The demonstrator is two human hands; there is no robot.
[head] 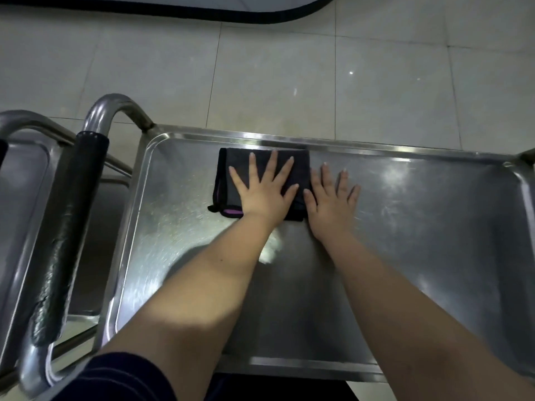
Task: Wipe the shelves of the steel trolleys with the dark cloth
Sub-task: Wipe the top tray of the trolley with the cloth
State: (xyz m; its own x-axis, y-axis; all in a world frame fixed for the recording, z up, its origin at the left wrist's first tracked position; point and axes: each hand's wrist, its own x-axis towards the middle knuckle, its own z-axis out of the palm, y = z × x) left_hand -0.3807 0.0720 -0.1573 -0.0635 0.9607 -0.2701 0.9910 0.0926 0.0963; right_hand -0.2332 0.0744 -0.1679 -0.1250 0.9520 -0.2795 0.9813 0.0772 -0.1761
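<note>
The steel trolley shelf [419, 227] across mid-frame holds the folded, purple-trimmed dark cloth [299, 166]. My left hand [262, 198] presses it, fingers wide; my right hand [333, 204] lies flat beside.

Black cloth [262, 180] with purple trim on a silver steel shelf [405, 227], grey floor tiles [289, 68].

Floor [289, 68]: pale glossy square tiles with thin dark grout lines, filling the upper half of the frame; small bright glints [351, 72] right of centre. Band [173, 11]: black, curved, running along the top edge and sweeping up toward the upper right, pale surface beyond it. Garment [121, 377]: dark fabric with faint thin stripes, lower left.
</note>
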